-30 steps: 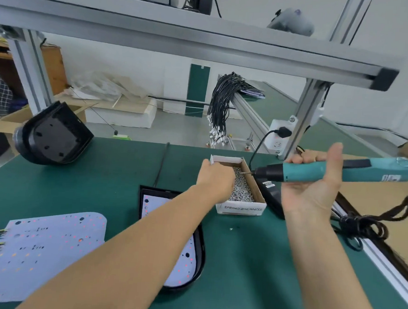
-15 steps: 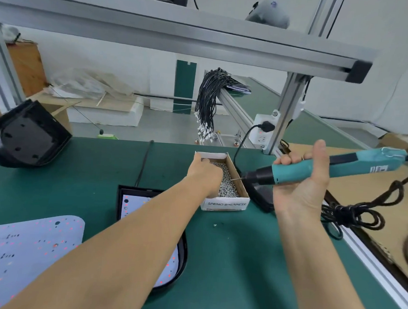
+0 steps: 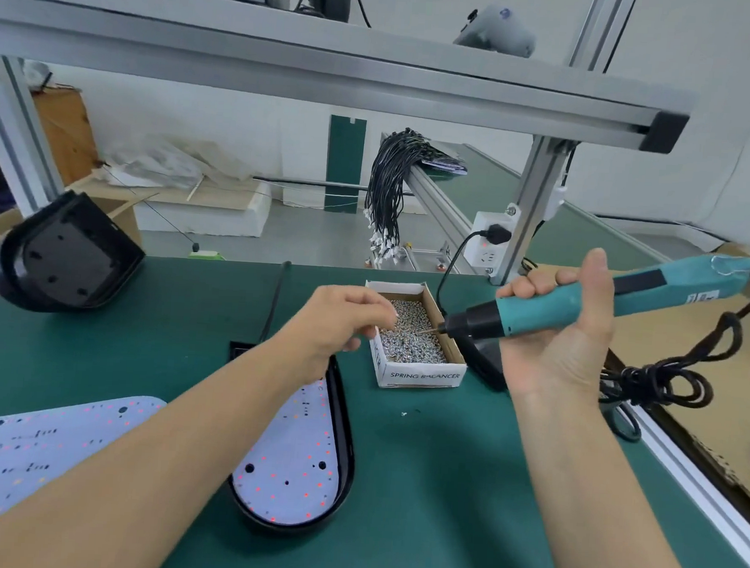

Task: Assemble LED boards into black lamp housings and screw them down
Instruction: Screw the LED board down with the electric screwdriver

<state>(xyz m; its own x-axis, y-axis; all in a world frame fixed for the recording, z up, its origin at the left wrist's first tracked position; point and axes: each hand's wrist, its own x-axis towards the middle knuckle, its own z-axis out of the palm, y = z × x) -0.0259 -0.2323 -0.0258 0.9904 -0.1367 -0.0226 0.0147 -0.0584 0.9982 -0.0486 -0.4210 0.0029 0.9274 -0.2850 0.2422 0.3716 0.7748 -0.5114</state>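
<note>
The LED board [image 3: 296, 463] lies seated in the black lamp housing [image 3: 342, 448] on the green mat [image 3: 431, 485], its long axis running from near your body away toward the screw box [image 3: 413, 343]. The housing sits below and to the left of that box, partly under your left forearm. Your left hand [image 3: 344, 321] hovers at the box's left edge, fingers curled with the tips drawn together over the screws [image 3: 409, 334]; whether they pinch a screw is too small to tell. Your right hand [image 3: 554, 338] grips the teal electric screwdriver [image 3: 582, 305], thumb up along the barrel, and the bit points left over the box, close to your left fingertips. I judge the next move hinges on that short gap: bring a screw to the bit, then swing both hands down and left to the board. Your left hand is nearer the housing.
</note>
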